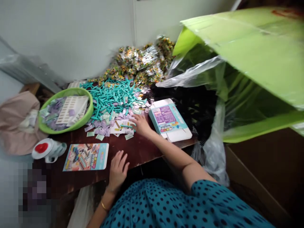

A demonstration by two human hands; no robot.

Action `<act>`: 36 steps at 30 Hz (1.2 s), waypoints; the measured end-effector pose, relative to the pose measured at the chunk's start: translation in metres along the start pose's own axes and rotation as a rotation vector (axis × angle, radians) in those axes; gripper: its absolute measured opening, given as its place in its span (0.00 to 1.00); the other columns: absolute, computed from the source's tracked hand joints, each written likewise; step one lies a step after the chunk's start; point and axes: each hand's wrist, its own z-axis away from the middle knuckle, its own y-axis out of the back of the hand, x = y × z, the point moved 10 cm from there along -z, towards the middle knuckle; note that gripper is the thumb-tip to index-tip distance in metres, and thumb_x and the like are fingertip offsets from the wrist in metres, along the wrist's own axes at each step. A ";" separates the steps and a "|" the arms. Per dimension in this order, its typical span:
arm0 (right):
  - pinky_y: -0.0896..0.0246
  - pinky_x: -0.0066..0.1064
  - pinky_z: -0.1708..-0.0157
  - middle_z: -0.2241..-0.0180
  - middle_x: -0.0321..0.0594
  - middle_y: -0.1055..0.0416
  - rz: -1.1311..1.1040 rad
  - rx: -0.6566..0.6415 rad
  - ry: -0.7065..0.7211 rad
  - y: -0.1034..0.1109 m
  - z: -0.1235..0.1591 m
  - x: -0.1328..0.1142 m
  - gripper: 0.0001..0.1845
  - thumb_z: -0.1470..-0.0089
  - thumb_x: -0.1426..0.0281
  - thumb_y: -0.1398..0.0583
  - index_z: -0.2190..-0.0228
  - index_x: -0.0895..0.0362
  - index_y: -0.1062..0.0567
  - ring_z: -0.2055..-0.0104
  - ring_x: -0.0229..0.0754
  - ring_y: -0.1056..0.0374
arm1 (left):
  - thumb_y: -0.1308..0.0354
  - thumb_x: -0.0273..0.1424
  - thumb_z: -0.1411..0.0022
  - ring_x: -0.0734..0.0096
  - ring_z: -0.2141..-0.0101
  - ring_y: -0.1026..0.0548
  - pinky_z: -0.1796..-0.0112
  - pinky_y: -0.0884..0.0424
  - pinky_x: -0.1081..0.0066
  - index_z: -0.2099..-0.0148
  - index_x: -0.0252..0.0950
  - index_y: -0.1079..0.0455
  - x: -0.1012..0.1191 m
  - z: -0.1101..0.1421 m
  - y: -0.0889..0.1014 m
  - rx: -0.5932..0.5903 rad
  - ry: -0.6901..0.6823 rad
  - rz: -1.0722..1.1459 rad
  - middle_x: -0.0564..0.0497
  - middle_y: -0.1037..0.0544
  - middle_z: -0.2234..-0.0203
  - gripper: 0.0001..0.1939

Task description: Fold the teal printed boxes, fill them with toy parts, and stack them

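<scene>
My left hand (118,169) rests flat on the dark wooden table (137,152) near its front edge, fingers spread, holding nothing, just right of a colourful printed card (86,156). My right hand (140,124) reaches forward with fingers extended onto a scatter of small paper packets (106,126) and a teal stick (125,126). Whether it grips anything is unclear. Behind lies a heap of teal plastic sticks (111,96). A flat pale-blue printed box (169,120) lies right of that hand.
A green bowl (71,126) holding packets and a white sheet stands at the left. A red-and-white tape dispenser (47,150) lies near the front left. Shiny foil packets (140,63) pile against the wall. A big green box flap with plastic liner (249,57) looms on the right.
</scene>
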 end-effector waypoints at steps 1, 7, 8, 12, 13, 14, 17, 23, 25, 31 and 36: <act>0.53 0.51 0.37 0.37 0.48 0.34 0.055 0.031 -0.045 0.027 -0.012 0.026 0.21 0.36 0.69 0.41 0.43 0.50 0.25 0.34 0.56 0.46 | 0.40 0.33 0.33 0.49 0.37 0.31 0.35 0.39 0.48 0.41 0.43 0.25 0.005 -0.005 -0.013 -0.066 0.060 0.141 0.43 0.27 0.38 0.19; 0.39 0.45 0.47 0.49 0.55 0.24 0.235 0.041 -0.655 0.170 -0.034 0.237 0.18 0.42 0.75 0.40 0.51 0.59 0.20 0.45 0.57 0.33 | 0.30 0.37 0.43 0.46 0.39 0.31 0.32 0.45 0.53 0.53 0.46 0.17 0.012 -0.021 -0.061 -0.226 0.518 0.796 0.44 0.21 0.47 0.14; 0.37 0.43 0.49 0.52 0.55 0.22 0.220 0.094 -0.653 0.183 -0.031 0.241 0.17 0.42 0.74 0.41 0.53 0.60 0.19 0.47 0.56 0.30 | 0.28 0.38 0.45 0.44 0.40 0.30 0.32 0.44 0.54 0.56 0.43 0.17 0.011 -0.024 -0.064 -0.225 0.564 0.856 0.43 0.20 0.49 0.14; 0.36 0.46 0.44 0.51 0.45 0.21 -0.082 0.354 -0.121 0.179 -0.006 0.116 0.19 0.36 0.68 0.47 0.52 0.53 0.19 0.47 0.49 0.28 | 0.33 0.54 0.45 0.39 0.45 0.26 0.40 0.34 0.46 0.51 0.36 0.19 0.013 -0.051 -0.081 -0.261 0.720 1.317 0.36 0.21 0.49 0.30; 0.34 0.44 0.44 0.53 0.40 0.20 -0.214 0.224 0.132 0.153 0.005 0.061 0.18 0.35 0.66 0.47 0.54 0.47 0.18 0.48 0.46 0.27 | 0.37 0.59 0.44 0.38 0.45 0.26 0.42 0.33 0.44 0.47 0.36 0.21 0.015 -0.060 -0.085 -0.274 0.751 1.492 0.35 0.22 0.47 0.35; 0.33 0.42 0.44 0.51 0.33 0.20 -0.318 0.013 0.384 0.121 0.020 0.006 0.16 0.36 0.62 0.45 0.53 0.41 0.19 0.48 0.42 0.27 | 0.40 0.60 0.42 0.39 0.44 0.26 0.43 0.32 0.42 0.45 0.38 0.23 0.016 -0.069 -0.087 -0.271 0.780 1.641 0.36 0.22 0.45 0.36; 0.35 0.37 0.43 0.45 0.27 0.23 -0.417 -0.396 0.629 0.061 0.032 -0.058 0.22 0.46 0.51 0.33 0.49 0.36 0.22 0.44 0.40 0.29 | 0.36 0.44 0.37 0.51 0.49 0.21 0.45 0.29 0.48 0.43 0.44 0.25 -0.003 -0.083 -0.089 -0.172 0.893 1.743 0.45 0.19 0.49 0.22; 0.40 0.40 0.41 0.45 0.54 0.25 -0.005 -0.052 -0.188 0.117 -0.160 0.167 0.21 0.40 0.62 0.36 0.49 0.62 0.23 0.44 0.48 0.31 | 0.29 0.35 0.43 0.51 0.53 0.19 0.49 0.25 0.55 0.45 0.43 0.22 -0.026 -0.056 -0.093 -0.199 0.999 1.458 0.44 0.18 0.51 0.23; 0.41 0.48 0.43 0.44 0.70 0.30 0.086 0.048 -0.419 0.136 -0.188 0.235 0.27 0.40 0.64 0.37 0.46 0.72 0.28 0.43 0.56 0.33 | 0.27 0.41 0.46 0.50 0.52 0.19 0.52 0.25 0.58 0.49 0.42 0.19 -0.030 -0.041 -0.098 -0.223 1.032 1.394 0.43 0.17 0.53 0.22; 0.39 0.41 0.51 0.53 0.68 0.25 0.193 0.124 -0.689 0.122 -0.188 0.298 0.21 0.38 0.73 0.42 0.46 0.72 0.29 0.51 0.54 0.29 | 0.29 0.53 0.47 0.53 0.54 0.20 0.62 0.25 0.66 0.48 0.40 0.19 -0.041 -0.019 -0.096 -0.152 1.096 1.287 0.41 0.17 0.53 0.30; 0.43 0.45 0.50 0.37 0.71 0.40 0.315 0.304 -0.584 0.171 -0.189 0.313 0.23 0.30 0.70 0.52 0.41 0.63 0.29 0.40 0.55 0.36 | 0.28 0.46 0.45 0.51 0.49 0.22 0.58 0.25 0.63 0.44 0.37 0.22 -0.034 -0.028 -0.081 -0.041 1.064 1.375 0.39 0.19 0.49 0.30</act>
